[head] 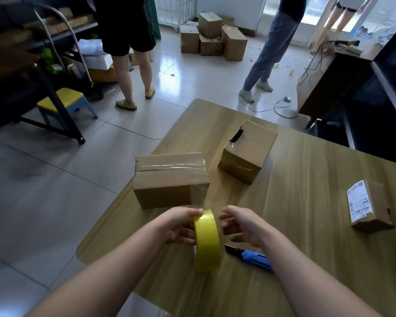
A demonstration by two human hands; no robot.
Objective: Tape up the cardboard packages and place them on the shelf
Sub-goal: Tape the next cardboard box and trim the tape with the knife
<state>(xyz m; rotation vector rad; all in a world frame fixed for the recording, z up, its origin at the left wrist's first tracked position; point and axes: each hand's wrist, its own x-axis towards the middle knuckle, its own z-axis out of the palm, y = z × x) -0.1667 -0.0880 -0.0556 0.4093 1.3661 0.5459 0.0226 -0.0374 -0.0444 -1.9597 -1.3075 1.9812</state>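
My left hand (181, 225) grips a yellow roll of tape (208, 241), held upright above the near part of the wooden table (306, 225). My right hand (240, 221) hovers just right of the roll with loosely curled fingers, holding nothing. Just beyond my hands sits a cardboard box (170, 179) with clear tape across its top. A smaller box (247, 151) stands behind it to the right, with a loose dark tape end sticking up. At the table's right lies a flat package (368, 205) with a white label.
A blue utility knife (249, 257) lies on the table under my right forearm. Two people stand on the tiled floor beyond the table. Stacked cardboard boxes (212, 36) sit at the far wall. A dark metal shelf (32, 42) and a yellow stool (64, 101) stand at left.
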